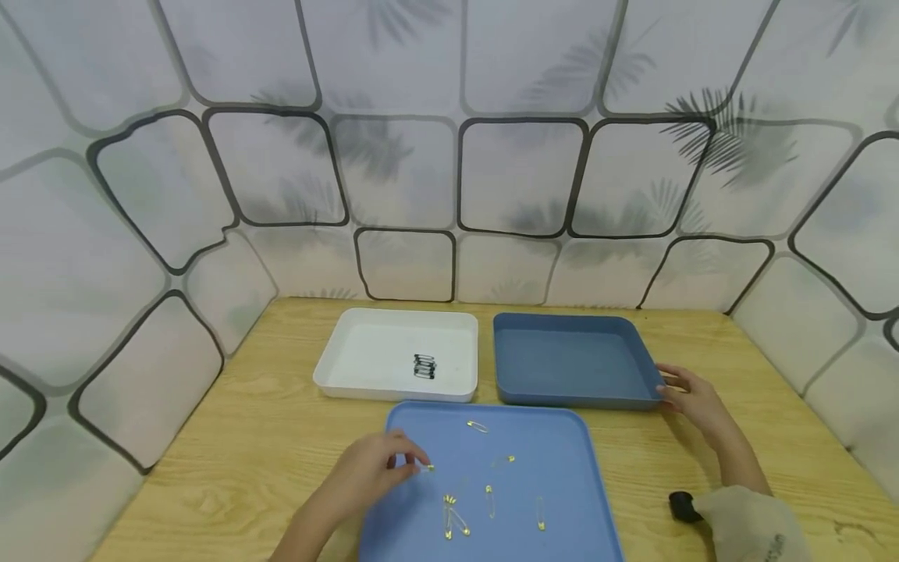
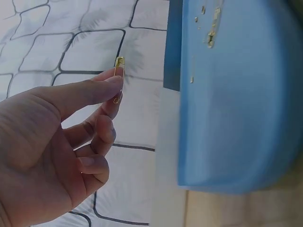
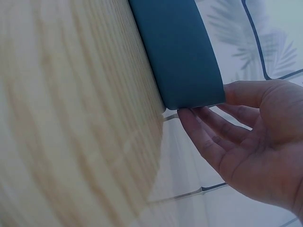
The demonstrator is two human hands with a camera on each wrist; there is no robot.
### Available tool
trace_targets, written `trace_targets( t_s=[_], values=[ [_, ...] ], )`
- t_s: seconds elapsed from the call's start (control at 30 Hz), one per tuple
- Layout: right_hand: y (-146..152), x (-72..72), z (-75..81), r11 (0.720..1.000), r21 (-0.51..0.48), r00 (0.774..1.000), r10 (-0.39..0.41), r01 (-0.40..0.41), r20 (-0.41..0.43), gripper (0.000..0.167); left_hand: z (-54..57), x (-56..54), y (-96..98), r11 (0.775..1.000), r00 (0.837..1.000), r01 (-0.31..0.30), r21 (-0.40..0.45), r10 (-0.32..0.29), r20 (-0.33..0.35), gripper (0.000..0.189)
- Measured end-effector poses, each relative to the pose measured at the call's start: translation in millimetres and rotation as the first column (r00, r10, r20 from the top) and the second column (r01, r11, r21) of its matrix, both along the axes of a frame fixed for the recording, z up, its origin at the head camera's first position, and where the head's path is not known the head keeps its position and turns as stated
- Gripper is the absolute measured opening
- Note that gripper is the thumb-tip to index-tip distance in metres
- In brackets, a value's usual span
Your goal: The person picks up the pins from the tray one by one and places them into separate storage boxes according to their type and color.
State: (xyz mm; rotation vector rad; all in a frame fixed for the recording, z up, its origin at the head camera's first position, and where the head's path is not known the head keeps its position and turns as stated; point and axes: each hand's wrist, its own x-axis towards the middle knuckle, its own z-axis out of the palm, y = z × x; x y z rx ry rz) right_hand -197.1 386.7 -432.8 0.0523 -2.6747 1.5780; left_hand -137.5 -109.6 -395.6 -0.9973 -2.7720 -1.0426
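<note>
My left hand [image 1: 375, 467] is over the left edge of the light blue tray [image 1: 562, 468]. It pinches a gold safety pin [image 2: 120, 80] between thumb and forefinger, with the other fingers loosely bent. Several gold safety pins [image 1: 490, 501] lie scattered on that tray, some clustered near its middle. My right hand [image 1: 695, 402] holds the dark blue tray [image 1: 576, 402] by its front right corner. In the right wrist view, the thumb lies at the rim and the fingertips touch the outer wall; the thumb's tip is hidden.
A white tray [image 1: 372, 359] stands at the back left, with several black safety pins [image 1: 424, 367] in a row inside it. Nothing lies in the dark blue tray. Under the trays is a wooden table [image 1: 232, 437], and patterned walls [image 1: 403, 172] enclose its back and sides.
</note>
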Motion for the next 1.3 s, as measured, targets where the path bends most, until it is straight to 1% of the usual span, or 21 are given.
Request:
trace_targets(
  t_s=[0.1,0.2,0.3,0.43,0.57,0.63,0.83,1.07,1.2,1.3],
  values=[
    [-2,-0.1,0.2,1.0,0.001,1.0,0.003,-0.003,0.002,0.052,10.1,-6.2,1.3,1.0,1.0,0.004,-0.014,-0.004,-0.008,0.013],
    [-2,0.5,0.4,1.0,0.014,1.0,-0.003,0.003,0.007,0.052,17.3,-14.2,5.0,1.0,1.0,0.001,-0.023,-0.001,-0.017,0.014],
    [-2,0.8,0.9,1.0,0.028,1.0,-0.001,0.001,0.009,0.052,22.2,-22.7,10.5,1.0,1.0,-0.003,-0.03,0.003,-0.014,0.013],
    [-2,0.6,1.5,1.0,0.026,1.0,0.002,-0.002,0.011,0.053,26.4,-34.6,20.7,1.0,1.0,0.01,-0.027,-0.011,-0.02,0.012],
    [-3,-0.2,2.5,1.0,0.019,1.0,-0.001,0.001,0.005,0.052,28.6,-46.5,32.3,1.0,0.998,0.025,-0.015,-0.026,-0.049,0.011],
    [-3,-0.1,2.7,1.0,0.016,1.0,-0.003,0.003,0.004,0.052,28.7,-52.1,37.9,1.0,0.998,0.022,-0.019,-0.023,-0.059,0.012],
    [-3,1.1,1.2,1.0,0.0,1.0,-0.007,0.007,0.005,0.052,28.5,-67.4,51.7,0.999,0.999,-0.008,-0.038,0.006,-0.051,0.013],
    [-3,1.9,0.7,1.0,-0.011,1.0,-0.008,0.008,0.008,0.053,30.2,-83.1,62.2,0.999,0.999,0.003,-0.035,-0.005,-0.037,0.013],
    [-3,2.3,1.2,1.0,-0.015,1.0,-0.006,0.007,0.012,0.054,32.0,-91.3,69.3,0.999,0.999,-0.013,-0.05,0.011,-0.03,0.012],
    [-3,2.7,1.1,1.0,-0.019,1.0,-0.004,0.005,0.02,0.055,30.9,-98.0,75.4,0.998,0.999,-0.029,-0.054,0.027,-0.036,0.012]
  ],
)
